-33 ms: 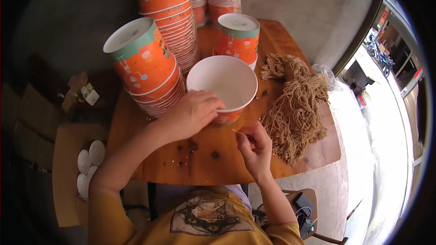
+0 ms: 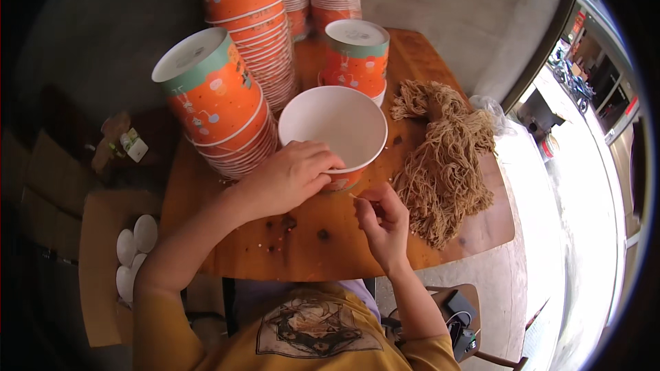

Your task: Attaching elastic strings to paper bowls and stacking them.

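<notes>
A white-lined paper bucket (image 2: pixel 334 127) with an orange outside stands upright, mouth up, in the middle of the wooden table. My left hand (image 2: pixel 299 173) is closed on its near rim, fingertips inside the wall and thumb at the outer side. Just right of the bucket's front, above the tabletop, my right hand (image 2: pixel 382 214) makes a pinch. A thin pale stick-like piece (image 2: pixel 353 196) pokes out from between its fingertips; its exact kind is too small to tell. Beside that hand lies a bundle of tan, stringy strands (image 2: pixel 447 172).
Tall nested stacks of orange paper buckets (image 2: pixel 213 89) rise at the left and back of the table (image 2: pixel 309 254). An upturned bucket (image 2: pixel 356 58) stands behind the middle one. Small crumbs dot the tabletop. An open cardboard box (image 2: pixel 100 261) with white rounded items sits lower left.
My left fingers have slid slightly further over the bucket's rim, and the thumb shows more plainly. The whole view has shifted a little; the right hand keeps its pinch.
</notes>
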The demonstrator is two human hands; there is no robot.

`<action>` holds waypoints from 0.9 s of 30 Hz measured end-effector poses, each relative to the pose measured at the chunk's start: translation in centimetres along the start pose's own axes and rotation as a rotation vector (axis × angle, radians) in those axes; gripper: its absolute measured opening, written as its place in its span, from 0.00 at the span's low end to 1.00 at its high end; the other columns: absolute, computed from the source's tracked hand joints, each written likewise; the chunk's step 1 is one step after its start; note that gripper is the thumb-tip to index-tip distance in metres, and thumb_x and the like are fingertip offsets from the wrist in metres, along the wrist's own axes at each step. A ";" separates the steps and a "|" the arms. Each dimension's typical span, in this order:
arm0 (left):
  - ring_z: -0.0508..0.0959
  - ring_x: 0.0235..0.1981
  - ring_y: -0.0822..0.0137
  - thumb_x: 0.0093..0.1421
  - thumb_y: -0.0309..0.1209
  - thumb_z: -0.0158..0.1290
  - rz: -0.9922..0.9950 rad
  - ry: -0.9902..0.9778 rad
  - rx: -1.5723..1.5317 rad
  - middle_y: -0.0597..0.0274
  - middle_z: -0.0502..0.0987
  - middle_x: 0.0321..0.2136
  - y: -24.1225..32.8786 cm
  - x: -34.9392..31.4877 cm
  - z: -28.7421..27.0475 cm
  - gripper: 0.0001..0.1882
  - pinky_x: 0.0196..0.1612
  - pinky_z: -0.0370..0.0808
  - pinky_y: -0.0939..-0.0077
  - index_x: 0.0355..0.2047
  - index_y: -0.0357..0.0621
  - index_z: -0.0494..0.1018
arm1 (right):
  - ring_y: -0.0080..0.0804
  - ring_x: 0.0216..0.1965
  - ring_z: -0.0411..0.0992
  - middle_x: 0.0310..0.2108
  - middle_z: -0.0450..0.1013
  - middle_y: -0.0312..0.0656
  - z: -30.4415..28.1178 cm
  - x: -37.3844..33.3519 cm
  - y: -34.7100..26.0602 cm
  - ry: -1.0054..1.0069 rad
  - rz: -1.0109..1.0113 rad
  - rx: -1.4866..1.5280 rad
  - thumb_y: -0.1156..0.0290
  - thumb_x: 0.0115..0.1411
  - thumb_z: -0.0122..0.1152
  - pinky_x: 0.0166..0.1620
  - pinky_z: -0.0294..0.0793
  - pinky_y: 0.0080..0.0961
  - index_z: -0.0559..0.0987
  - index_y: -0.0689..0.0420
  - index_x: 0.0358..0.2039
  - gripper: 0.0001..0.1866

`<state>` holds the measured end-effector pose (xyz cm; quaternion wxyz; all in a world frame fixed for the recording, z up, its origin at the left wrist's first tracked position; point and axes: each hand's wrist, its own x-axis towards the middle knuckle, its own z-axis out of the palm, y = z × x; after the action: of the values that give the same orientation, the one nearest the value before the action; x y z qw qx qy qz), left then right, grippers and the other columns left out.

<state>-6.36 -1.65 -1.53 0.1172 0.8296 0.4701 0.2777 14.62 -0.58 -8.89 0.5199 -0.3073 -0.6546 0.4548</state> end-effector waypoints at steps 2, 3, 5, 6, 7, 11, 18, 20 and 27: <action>0.74 0.45 0.51 0.57 0.23 0.55 0.075 0.020 0.119 0.55 0.75 0.39 0.0 0.4 -0.3 0.10 0.49 0.71 0.60 0.40 0.40 0.72 | 0.10 0.23 0.63 0.22 0.69 0.29 0.0 -0.1 -0.3 0.031 0.048 0.028 0.78 0.62 0.60 0.26 0.63 0.12 0.76 0.60 0.31 0.02; 0.75 0.45 0.51 0.58 0.23 0.55 0.145 0.045 0.242 0.56 0.75 0.39 -0.2 0.4 -0.4 0.10 0.48 0.72 0.61 0.40 0.40 0.72 | 0.10 0.22 0.62 0.20 0.67 0.28 0.1 -0.2 -0.4 0.055 0.093 0.061 0.78 0.62 0.60 0.25 0.62 0.12 0.76 0.60 0.31 0.02; 0.74 0.46 0.51 0.57 0.23 0.55 0.048 -0.027 0.240 0.56 0.74 0.41 -0.7 0.1 -0.8 0.11 0.49 0.72 0.61 0.42 0.40 0.72 | 0.09 0.21 0.60 0.19 0.65 0.27 0.4 -0.2 -0.1 0.080 0.094 0.045 0.78 0.62 0.60 0.25 0.61 0.11 0.76 0.60 0.32 0.02; 0.74 0.47 0.51 0.57 0.23 0.55 -0.053 -0.095 0.237 0.56 0.74 0.42 -0.8 0.1 -0.9 0.12 0.50 0.72 0.62 0.43 0.41 0.72 | 0.09 0.21 0.59 0.17 0.64 0.26 0.7 -0.2 -0.1 0.099 0.096 0.026 0.77 0.62 0.60 0.25 0.60 0.11 0.76 0.60 0.32 0.02; 0.74 0.47 0.51 0.57 0.23 0.55 -0.050 -0.101 0.237 0.56 0.74 0.42 -0.6 0.2 -1.0 0.12 0.50 0.72 0.62 0.43 0.41 0.72 | 0.09 0.21 0.59 0.17 0.64 0.26 0.9 -0.3 -0.1 0.105 0.098 0.028 0.77 0.62 0.60 0.25 0.60 0.11 0.76 0.60 0.32 0.02; 0.73 0.49 0.53 0.55 0.21 0.55 -0.113 -0.094 0.006 0.55 0.73 0.44 1.3 0.5 -0.6 0.18 0.54 0.69 0.63 0.48 0.42 0.70 | 0.09 0.20 0.57 0.16 0.62 0.26 1.7 -0.1 0.2 0.069 0.123 0.007 0.75 0.63 0.61 0.25 0.60 0.12 0.78 0.58 0.35 0.02; 0.71 0.49 0.54 0.51 0.22 0.61 0.144 0.083 0.133 0.60 0.72 0.42 3.8 -0.9 -0.2 0.22 0.53 0.68 0.60 0.47 0.46 0.72 | 0.07 0.24 0.59 0.23 0.67 0.22 1.5 -0.8 -1.7 -0.023 0.235 0.224 0.76 0.65 0.57 0.28 0.57 0.08 0.77 0.59 0.35 0.02; 0.70 0.44 0.57 0.54 0.28 0.61 0.217 0.069 0.236 0.61 0.71 0.39 3.6 -1.2 -0.1 0.14 0.48 0.68 0.62 0.40 0.43 0.71 | 0.07 0.24 0.59 0.23 0.67 0.22 1.4 -0.9 -2.1 -0.030 0.235 0.242 0.75 0.66 0.57 0.28 0.56 0.08 0.77 0.59 0.35 0.02; 0.69 0.41 0.58 0.57 0.27 0.53 0.217 0.048 0.274 0.60 0.69 0.36 3.4 -2.0 0.1 0.07 0.47 0.68 0.63 0.36 0.43 0.68 | 0.09 0.26 0.61 0.23 0.67 0.24 1.1 -1.0 -2.5 -0.137 0.422 0.439 0.70 0.66 0.59 0.31 0.62 0.11 0.77 0.59 0.36 0.06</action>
<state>-4.66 -5.11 -0.79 -0.0388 0.8769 0.4137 0.2416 14.03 -2.76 -7.03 0.4224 -0.2855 -0.4961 0.7028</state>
